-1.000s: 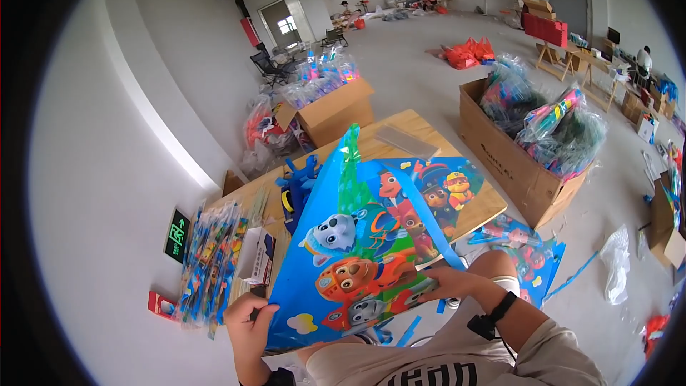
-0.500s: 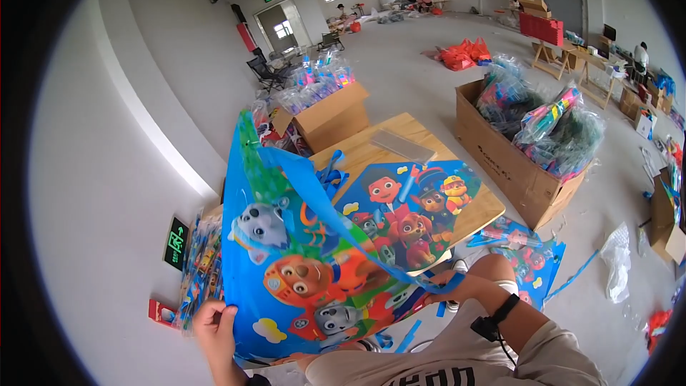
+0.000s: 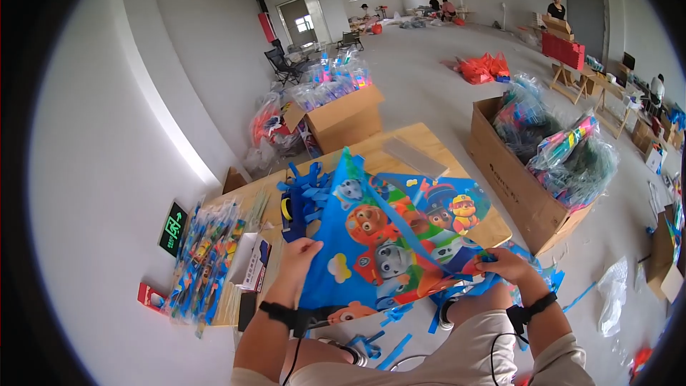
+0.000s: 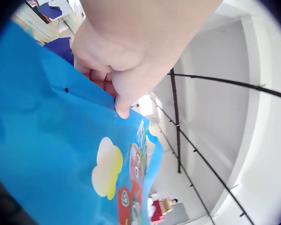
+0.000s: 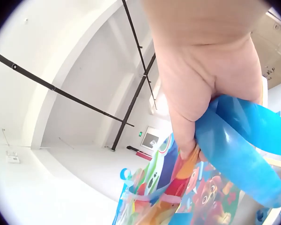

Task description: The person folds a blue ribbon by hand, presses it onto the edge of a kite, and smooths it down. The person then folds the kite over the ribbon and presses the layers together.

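A blue sheet printed with cartoon dogs (image 3: 391, 261) hangs between both hands over the table's near edge. My left hand (image 3: 296, 264) pinches its left edge; in the left wrist view the thumb of that hand (image 4: 126, 61) lies over the blue border near a cloud print (image 4: 107, 168). At the sheet's right side my right hand (image 3: 506, 266) grips its edge. The right wrist view has this hand (image 5: 201, 89) pinching the bunched printed material, with a blue strap (image 5: 239, 157) looping beside the fingers. Another printed piece (image 3: 464, 207) lies flat on the wooden table (image 3: 418, 136).
Blue straps (image 3: 307, 189) lie at the table's left, near a small white box (image 3: 251, 261) and a row of wrapped printed items (image 3: 207, 257). Filled cartons stand behind (image 3: 346, 125) and to the right (image 3: 518, 182). Blue scraps (image 3: 394, 352) lie on the floor.
The sheet has swung right from the left side, and my left hand has moved right and up with its edge. My right hand has shifted right. The straps and white box show again.
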`<action>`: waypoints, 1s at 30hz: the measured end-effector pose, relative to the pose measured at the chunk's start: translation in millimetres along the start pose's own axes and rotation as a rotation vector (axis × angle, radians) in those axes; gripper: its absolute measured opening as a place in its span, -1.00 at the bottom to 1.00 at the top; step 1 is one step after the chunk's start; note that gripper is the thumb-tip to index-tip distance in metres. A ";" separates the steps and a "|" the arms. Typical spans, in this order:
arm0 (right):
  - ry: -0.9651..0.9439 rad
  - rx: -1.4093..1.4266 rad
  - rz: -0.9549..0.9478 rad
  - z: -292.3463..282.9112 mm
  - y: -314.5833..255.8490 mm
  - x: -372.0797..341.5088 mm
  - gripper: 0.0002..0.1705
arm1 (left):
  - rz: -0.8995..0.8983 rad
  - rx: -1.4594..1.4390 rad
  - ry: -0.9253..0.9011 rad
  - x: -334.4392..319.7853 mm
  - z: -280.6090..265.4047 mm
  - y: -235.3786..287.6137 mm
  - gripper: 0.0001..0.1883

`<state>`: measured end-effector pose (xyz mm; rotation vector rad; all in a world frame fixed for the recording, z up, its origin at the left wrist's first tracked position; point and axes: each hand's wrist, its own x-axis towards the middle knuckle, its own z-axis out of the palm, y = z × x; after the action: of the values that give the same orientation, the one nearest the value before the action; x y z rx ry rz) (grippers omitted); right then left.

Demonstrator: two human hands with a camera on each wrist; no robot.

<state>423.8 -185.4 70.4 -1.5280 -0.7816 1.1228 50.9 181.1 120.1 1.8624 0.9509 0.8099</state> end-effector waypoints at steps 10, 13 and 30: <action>0.884 -0.667 -0.368 -31.8 20.4 61.7 -0.47 | -0.188 0.219 -0.155 97.5 128.6 -155.3 -0.64; 0.664 -0.603 -0.560 10.3 -17.8 66.3 -0.61 | -0.228 0.398 -0.185 109.2 138.2 -153.2 -0.60; 0.044 -1.330 -0.511 185.2 72.1 171.2 -0.03 | -0.479 0.425 -0.289 134.9 136.2 -152.4 -0.55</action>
<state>305.5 16.7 -47.9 -2.1377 -1.9601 0.0605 185.4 292.0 -51.8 1.9106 1.3785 0.0463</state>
